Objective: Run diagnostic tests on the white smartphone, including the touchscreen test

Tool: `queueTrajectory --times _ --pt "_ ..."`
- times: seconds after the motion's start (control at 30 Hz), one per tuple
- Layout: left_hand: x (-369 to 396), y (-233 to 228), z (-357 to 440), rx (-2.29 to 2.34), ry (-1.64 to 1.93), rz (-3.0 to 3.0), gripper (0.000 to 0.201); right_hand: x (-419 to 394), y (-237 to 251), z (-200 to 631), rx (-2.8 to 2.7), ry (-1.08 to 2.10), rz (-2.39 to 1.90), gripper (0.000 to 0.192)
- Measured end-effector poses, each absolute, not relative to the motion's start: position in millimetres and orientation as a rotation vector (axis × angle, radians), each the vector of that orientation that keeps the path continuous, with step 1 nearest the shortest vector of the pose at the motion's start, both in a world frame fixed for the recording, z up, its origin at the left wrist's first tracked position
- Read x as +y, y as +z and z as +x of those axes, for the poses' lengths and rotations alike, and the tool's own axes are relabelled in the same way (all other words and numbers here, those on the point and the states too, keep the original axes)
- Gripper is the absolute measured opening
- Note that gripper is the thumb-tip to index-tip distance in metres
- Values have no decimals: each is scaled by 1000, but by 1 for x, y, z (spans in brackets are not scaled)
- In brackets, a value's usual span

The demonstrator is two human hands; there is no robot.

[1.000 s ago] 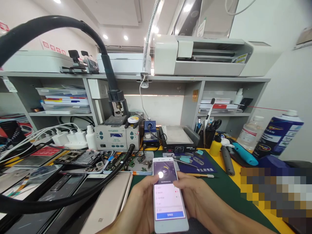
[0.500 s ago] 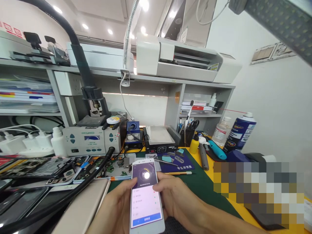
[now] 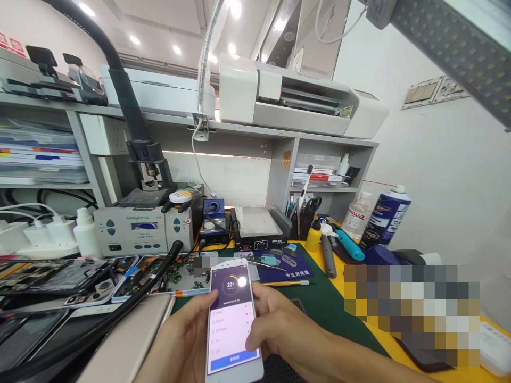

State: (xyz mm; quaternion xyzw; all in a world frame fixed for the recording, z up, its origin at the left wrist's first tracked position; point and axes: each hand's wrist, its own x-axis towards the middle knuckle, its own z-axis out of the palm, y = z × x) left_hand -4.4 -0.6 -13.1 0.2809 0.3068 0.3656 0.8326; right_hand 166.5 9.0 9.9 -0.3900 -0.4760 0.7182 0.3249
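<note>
Between my two hands is a white smartphone, upright and tilted back, with its screen lit. A purple panel at the top of the screen shows a round dial reading 20, with list lines below it and a blue bar at the bottom. My left hand grips the phone's left edge, thumb on the rim near the purple panel. My right hand wraps the right edge, its fingers partly hidden behind the phone. The right thumb lies over the lower right of the screen, by the blue bar.
Left of my hands lie a gold tablet-like panel, a black hose and trays of phone parts. Behind stand a grey rework station and a heating plate. A spray can and bottle are at right.
My right thumb has moved down the screen from the list's upper right to near the blue bar. The list has shifted slightly. The whole view has swung a little.
</note>
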Motion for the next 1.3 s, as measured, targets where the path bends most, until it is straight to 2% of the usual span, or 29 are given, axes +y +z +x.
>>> queueTrajectory --times 0.5,0.8,1.3 --pt "-2 -14 -4 680 792 587 49 9 4 168 -1256 1880 -949 78" --pt "0 -9 -4 608 767 583 48 8 9 166 -1268 1887 -952 70" --pt "-2 -12 -4 661 777 596 49 6 14 164 -1256 1877 -1032 69"
